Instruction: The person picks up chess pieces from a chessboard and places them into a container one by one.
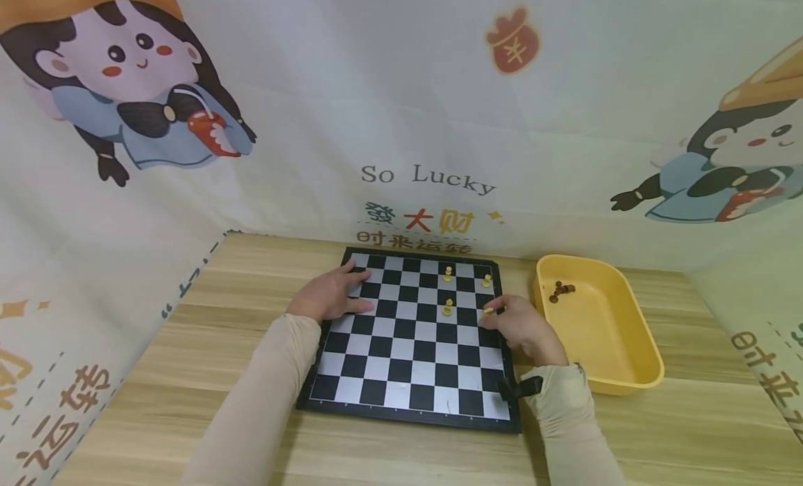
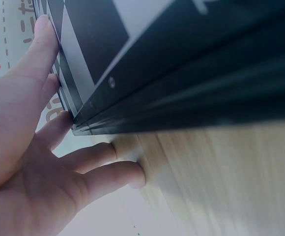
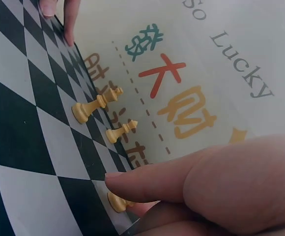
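Observation:
A black-and-white chessboard lies on the wooden table. Three pale yellow chess pieces stand on its far right part: one chess piece at the back, another chess piece near the right edge, and a taller one, a king, closer in. My right hand pinches a further yellow chess piece over the right edge squares; fingers hide its top. At the board's far left, my left hand rests with fingers spread, thumb and fingertips over the border and some fingers beside the board's side.
Right of the board stands a yellow plastic bin with several dark brown pieces in its far left corner. A printed cloth backdrop rises behind the table. A black strap circles my right wrist.

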`<state>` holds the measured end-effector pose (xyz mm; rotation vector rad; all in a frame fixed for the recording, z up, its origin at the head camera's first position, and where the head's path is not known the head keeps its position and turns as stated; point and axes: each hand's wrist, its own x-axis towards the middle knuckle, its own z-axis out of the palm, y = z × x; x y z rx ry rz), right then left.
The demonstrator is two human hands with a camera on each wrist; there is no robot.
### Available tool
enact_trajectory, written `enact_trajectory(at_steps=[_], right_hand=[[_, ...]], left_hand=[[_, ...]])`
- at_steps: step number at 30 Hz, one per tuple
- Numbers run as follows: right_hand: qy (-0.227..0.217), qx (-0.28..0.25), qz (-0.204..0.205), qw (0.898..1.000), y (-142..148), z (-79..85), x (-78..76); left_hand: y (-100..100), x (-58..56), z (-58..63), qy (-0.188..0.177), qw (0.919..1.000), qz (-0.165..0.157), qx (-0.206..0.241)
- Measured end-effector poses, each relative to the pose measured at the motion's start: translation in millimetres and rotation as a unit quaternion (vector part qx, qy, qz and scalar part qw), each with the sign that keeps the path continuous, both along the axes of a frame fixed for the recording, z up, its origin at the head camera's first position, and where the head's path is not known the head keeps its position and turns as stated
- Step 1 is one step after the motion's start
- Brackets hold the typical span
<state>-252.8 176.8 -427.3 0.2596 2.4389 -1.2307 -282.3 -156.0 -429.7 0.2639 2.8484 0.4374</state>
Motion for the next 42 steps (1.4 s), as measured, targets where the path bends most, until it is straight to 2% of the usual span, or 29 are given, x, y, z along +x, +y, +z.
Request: enact_trajectory(at_steps=[20,26,35,42], right_hand=[[0.027,0.013,-0.003,1.0,0.1,-7.0,-4.5],[0.038,0.032,0.0,0.999,-1.2,-4.0,1.2],[0.038,0.032,0.012,0.999,-1.3,-0.5,0.7],[0.055,0.004,0.024,0.998,-2.1,14.9,5.6]], left_hand=[[-0.1,-0.2,1.5,0.001,1.0,-0.004,0.001],[0.4,-0.1,1.7,0.0,1.0,-0.007,0.003],[0.1,-3.4,0.3,-0.002,1.0,-0.008,-0.002],[0.2,-1.8,-0.1,0.0,1.0,-0.009,-0.001]])
